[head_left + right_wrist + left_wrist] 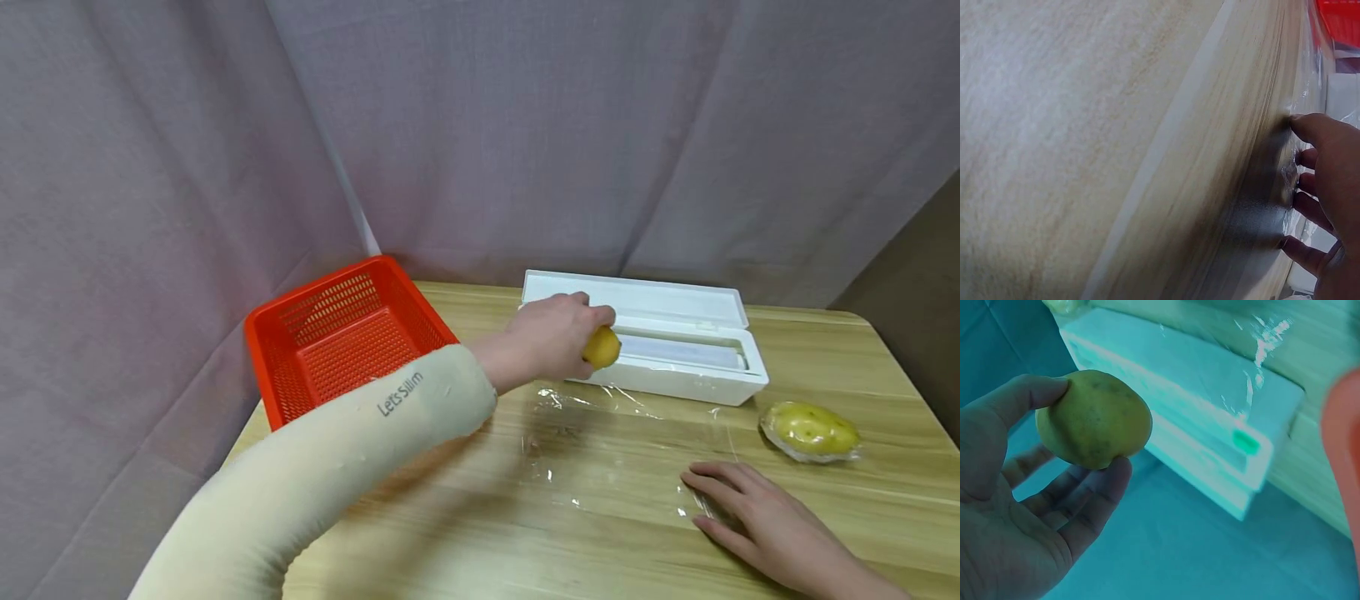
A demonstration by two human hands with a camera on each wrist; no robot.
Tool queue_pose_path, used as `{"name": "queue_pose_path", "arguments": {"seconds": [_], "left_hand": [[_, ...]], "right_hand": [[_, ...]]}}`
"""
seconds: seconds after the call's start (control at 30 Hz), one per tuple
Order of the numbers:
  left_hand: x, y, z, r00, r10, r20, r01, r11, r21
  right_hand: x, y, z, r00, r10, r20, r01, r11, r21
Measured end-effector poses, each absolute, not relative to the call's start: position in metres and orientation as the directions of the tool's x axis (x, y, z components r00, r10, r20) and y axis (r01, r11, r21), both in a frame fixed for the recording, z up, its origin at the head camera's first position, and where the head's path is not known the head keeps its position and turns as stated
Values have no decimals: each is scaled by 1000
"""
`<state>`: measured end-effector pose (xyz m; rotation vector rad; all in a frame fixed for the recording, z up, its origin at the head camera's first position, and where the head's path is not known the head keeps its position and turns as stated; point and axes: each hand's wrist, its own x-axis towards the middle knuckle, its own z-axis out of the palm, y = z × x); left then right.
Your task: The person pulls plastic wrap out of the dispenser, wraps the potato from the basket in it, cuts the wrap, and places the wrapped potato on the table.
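Note:
My left hand holds a yellow potato between thumb and fingertips, above the front of an open white box. In the left wrist view the potato is oval with a few darker blotches, and it is unwrapped. A sheet of clear plastic wrap lies spread on the table in front of the box. My right hand rests with spread fingers at the sheet's near right corner. Seen from the right wrist, its fingertips touch the film's edge.
A red plastic basket stands at the left, partly behind my left sleeve. Another yellow potato, wrapped in clear film, lies at the right. Inside the box is a pale roll; its lid leans back. Grey curtains hang behind the wooden table.

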<state>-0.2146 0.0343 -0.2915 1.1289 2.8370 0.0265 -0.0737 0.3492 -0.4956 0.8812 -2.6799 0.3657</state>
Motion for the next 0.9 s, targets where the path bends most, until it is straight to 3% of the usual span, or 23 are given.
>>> {"name": "queue_pose_path", "arguments": {"seconds": [0.33,0.9], "left_hand": [[-196,77,-328,-695,711,-106,716,698,-16],[-187,97,-399,-662,739,-121,748,663,-45]], "right_hand": [[-74,348,-496,-757,-534,376,-616,775,-139],[-72,345,-494,-790,-509,341,-577,806,-133]]}}
